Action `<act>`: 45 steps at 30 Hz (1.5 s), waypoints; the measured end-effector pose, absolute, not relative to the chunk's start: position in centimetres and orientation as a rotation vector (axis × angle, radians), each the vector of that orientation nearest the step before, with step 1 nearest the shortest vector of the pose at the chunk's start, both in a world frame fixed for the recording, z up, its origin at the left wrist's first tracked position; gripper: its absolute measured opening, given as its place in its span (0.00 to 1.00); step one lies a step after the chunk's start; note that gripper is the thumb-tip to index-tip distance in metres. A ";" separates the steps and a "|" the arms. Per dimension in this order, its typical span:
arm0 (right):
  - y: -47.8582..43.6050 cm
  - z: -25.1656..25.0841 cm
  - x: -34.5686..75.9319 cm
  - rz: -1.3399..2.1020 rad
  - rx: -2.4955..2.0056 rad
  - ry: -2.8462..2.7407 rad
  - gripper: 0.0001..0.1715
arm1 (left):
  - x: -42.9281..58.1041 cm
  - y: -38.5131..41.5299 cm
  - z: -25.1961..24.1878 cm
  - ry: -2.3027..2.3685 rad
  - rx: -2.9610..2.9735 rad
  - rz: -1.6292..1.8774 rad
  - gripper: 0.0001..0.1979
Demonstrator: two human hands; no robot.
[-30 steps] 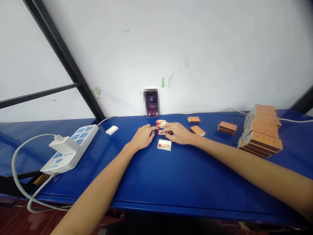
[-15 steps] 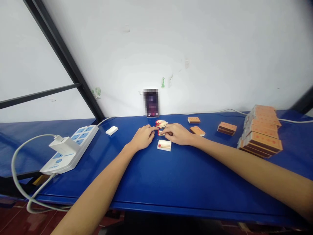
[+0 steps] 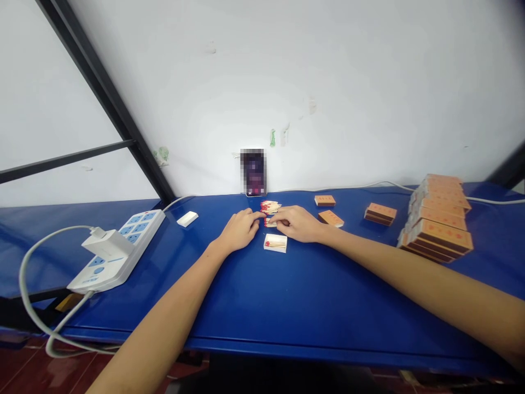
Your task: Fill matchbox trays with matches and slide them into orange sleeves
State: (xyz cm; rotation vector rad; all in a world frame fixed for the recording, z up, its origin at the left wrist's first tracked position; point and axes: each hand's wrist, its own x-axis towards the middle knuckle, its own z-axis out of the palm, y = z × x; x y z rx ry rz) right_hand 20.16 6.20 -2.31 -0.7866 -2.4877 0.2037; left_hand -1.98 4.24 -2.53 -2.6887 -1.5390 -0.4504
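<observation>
flanking loose matches, left hand palm down, right hand curled

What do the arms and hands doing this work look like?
They are a person's. The bare, tapering left forearm and bare, tapering right forearm show no sleeves, cables or printed markings. The ungloved left hand and ungloved right hand show no watch or wristband; the slim fingers are too small to judge for rings.

Bare arms extended fwd; L hand palm-down, index pointing inward; R hand w/ fingers bent, nr L.
</observation>
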 end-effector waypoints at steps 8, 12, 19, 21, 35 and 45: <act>5.9 -2.0 20.2 0.190 -0.852 -2.525 0.17 | -1.9 4.1 -2.4 -1.546 -2.694 -0.459 0.20; 6.1 -2.3 20.2 0.207 -0.844 -2.515 0.17 | -2.0 4.2 -2.5 -1.538 -2.689 -0.455 0.20; 6.3 -2.3 20.3 0.237 -0.831 -2.515 0.17 | -2.0 4.2 -2.6 -1.544 -2.691 -0.462 0.20; 6.2 -2.2 20.3 0.251 -0.832 -2.510 0.17 | -1.9 4.1 -2.5 -1.540 -2.693 -0.458 0.20; 6.2 -2.4 20.2 0.194 -0.898 -2.508 0.18 | -2.0 4.1 -2.6 -1.557 -2.677 -0.445 0.20; 6.1 -2.3 20.1 0.163 -0.877 -2.528 0.18 | -1.9 4.2 -2.5 -1.535 -2.689 -0.441 0.20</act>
